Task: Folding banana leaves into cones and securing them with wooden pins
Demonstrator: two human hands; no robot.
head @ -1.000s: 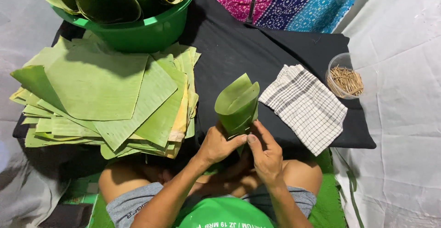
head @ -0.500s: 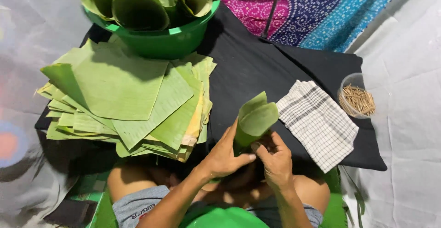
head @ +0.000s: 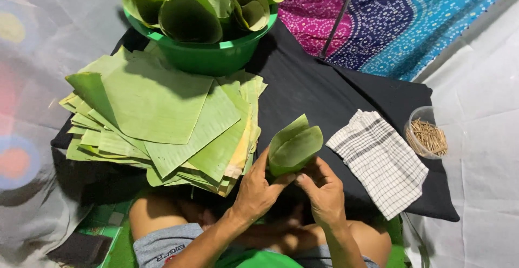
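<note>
leaf stack (head: 162, 122) on black mat's (head: 324, 89) left edge, green bowl (head: 205, 57) of cones behind | left hand (head: 257, 189) and right hand (head: 324, 192) both pinch leaf cone (head: 294, 149) over mat's near edge | advice: keep overlap tight, squeeze only at base | checked cloth (head: 378, 160), toothpick cup (head: 427, 135) at right edge

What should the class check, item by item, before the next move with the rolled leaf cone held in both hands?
1. Both hands on the leaf cone: ok, left hand and right hand grip its base.
2. Cone rolled, mouth open: ok.
3. Fastened with a pick: cannot tell.
4. Cup of wooden picks close on the right: ok.
5. Green bowl has room: not ok, crowded with cones.
6. Flat leaf stack stocked: ok.
</note>
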